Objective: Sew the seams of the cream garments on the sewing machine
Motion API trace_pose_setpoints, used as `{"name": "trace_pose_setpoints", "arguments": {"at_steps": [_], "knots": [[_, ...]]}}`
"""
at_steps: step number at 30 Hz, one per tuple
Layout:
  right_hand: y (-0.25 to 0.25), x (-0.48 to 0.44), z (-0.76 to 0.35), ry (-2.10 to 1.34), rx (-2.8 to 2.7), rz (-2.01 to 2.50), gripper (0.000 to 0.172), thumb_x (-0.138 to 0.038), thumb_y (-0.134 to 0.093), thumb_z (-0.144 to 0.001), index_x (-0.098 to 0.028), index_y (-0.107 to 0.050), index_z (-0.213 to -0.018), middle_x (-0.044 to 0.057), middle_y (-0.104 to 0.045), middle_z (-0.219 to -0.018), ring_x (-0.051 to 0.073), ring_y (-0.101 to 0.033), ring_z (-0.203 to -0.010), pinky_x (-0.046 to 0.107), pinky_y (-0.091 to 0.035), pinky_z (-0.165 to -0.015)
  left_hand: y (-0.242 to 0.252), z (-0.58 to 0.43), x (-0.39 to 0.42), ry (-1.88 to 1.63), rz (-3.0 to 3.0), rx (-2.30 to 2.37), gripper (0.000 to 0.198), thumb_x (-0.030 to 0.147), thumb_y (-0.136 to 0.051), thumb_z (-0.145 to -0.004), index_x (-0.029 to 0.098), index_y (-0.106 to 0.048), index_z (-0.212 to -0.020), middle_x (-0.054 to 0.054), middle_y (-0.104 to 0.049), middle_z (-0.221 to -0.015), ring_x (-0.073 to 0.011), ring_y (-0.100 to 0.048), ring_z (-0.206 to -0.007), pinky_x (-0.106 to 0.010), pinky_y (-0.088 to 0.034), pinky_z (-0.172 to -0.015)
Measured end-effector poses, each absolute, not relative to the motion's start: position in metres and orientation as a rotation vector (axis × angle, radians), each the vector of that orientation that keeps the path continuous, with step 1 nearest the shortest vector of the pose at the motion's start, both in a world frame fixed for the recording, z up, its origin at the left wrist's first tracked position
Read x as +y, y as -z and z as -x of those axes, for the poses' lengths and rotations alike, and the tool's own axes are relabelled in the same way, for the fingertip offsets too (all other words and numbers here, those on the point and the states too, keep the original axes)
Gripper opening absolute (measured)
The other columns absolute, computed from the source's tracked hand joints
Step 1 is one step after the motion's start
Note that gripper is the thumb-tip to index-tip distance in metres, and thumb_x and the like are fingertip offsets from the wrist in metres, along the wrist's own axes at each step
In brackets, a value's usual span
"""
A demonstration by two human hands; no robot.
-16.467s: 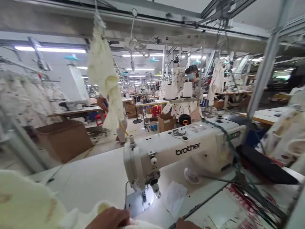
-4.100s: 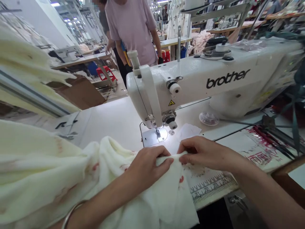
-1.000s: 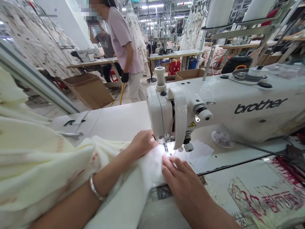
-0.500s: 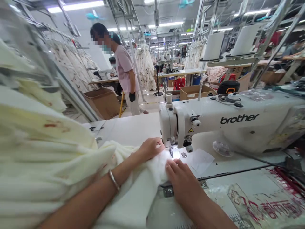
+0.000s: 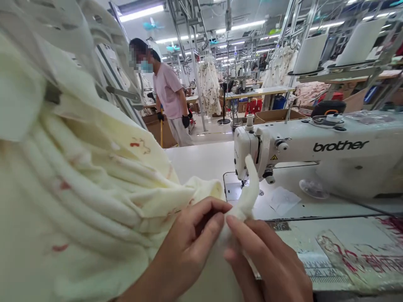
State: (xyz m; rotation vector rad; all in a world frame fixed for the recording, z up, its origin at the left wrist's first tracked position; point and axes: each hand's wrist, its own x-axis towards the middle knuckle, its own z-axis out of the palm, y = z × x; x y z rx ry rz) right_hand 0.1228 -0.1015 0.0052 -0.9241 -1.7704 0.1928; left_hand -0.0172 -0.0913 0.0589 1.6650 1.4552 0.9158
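Note:
Pale cream fabric (image 5: 126,201) with small reddish marks hangs in thick folds on the left and runs across to my hands. My left hand (image 5: 195,235) pinches its edge between thumb and fingers. Close beside it, my right hand (image 5: 267,256) grips the same fabric, its fingertips nearly meeting those of the left. A narrow strip of the cloth sticks up past my fingers, in front of the white sewing machine (image 5: 283,144). The needle area (image 5: 243,183) lies just beyond, with no cloth under it that I can see.
A white scrap (image 5: 285,200) and a clear plastic disc (image 5: 313,188) lie on the machine bed. Thread cones (image 5: 310,54) stand at upper right. A person (image 5: 170,92) in a pink shirt and dark gloves is beyond the table. A metal hanging clamp (image 5: 124,94) is at upper left.
Both hands have drawn the fabric away from the needle toward me, and now hold it up together. The view has shifted left. The person beyond has turned slightly, showing both gloves.

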Motion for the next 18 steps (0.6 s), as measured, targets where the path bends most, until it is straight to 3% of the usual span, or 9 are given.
{"name": "trace_pose_setpoints", "arguments": {"at_steps": [3,6,9,14,18], "knots": [[-0.005,-0.094,-0.130,-0.493,-1.638,0.939,0.005,-0.024,-0.050,-0.090,-0.023,-0.052,-0.095,0.000,-0.059,-0.074,0.012,-0.057,-0.061,0.023,-0.049,-0.057,-0.059,0.010,-0.087,-0.905,-1.677,1.331,0.020,0.031,-0.043,-0.085,0.023,-0.061,-0.089,0.002,-0.063,-0.077,-0.0128,-0.058,-0.073,-0.019,-0.045,-0.065],[-0.013,-0.085,-0.145,-1.135,-1.373,1.015,0.011,-0.027,-0.058,-0.084,-0.023,-0.049,-0.083,-0.006,-0.055,-0.064,0.008,-0.052,-0.051,0.016,-0.044,-0.045,-0.062,0.011,-0.083,-0.797,-1.735,1.396,0.021,0.036,-0.049,-0.082,0.020,-0.061,-0.088,0.001,-0.058,-0.069,-0.0115,-0.051,-0.061,-0.018,-0.039,-0.051],[-0.024,-0.078,-0.164,-1.541,-1.243,1.054,0.010,-0.031,-0.061,-0.082,-0.021,-0.059,-0.085,-0.004,-0.057,-0.067,0.005,-0.048,-0.053,0.012,-0.037,-0.044,-0.065,0.015,-0.077,-0.615,-1.716,1.487,0.025,0.042,-0.053,-0.080,0.019,-0.062,-0.084,0.003,-0.048,-0.060,-0.0081,-0.040,-0.052,-0.017,-0.029,-0.043],[-0.022,-0.069,-0.180,-1.627,-1.324,1.021,0.018,-0.039,-0.062,-0.081,-0.021,-0.065,-0.084,-0.004,-0.056,-0.065,0.005,-0.042,-0.054,0.013,-0.030,-0.043,-0.062,0.014,-0.062,-0.520,-1.553,1.431,0.028,0.045,-0.054,-0.077,0.018,-0.063,-0.082,0.005,-0.045,-0.057,-0.0064,-0.039,-0.048,-0.014,-0.027,-0.039],[-0.003,-0.064,-0.176,-1.595,-1.342,1.099,0.025,-0.044,-0.059,-0.080,-0.020,-0.062,-0.083,-0.002,-0.057,-0.067,0.008,-0.046,-0.058,0.015,-0.033,-0.046,-0.054,0.006,-0.053,-0.450,-1.552,1.482,0.023,0.035,-0.054,-0.076,0.017,-0.064,-0.082,0.003,-0.054,-0.065,-0.0094,-0.051,-0.056,-0.016,-0.038,-0.047]]}}
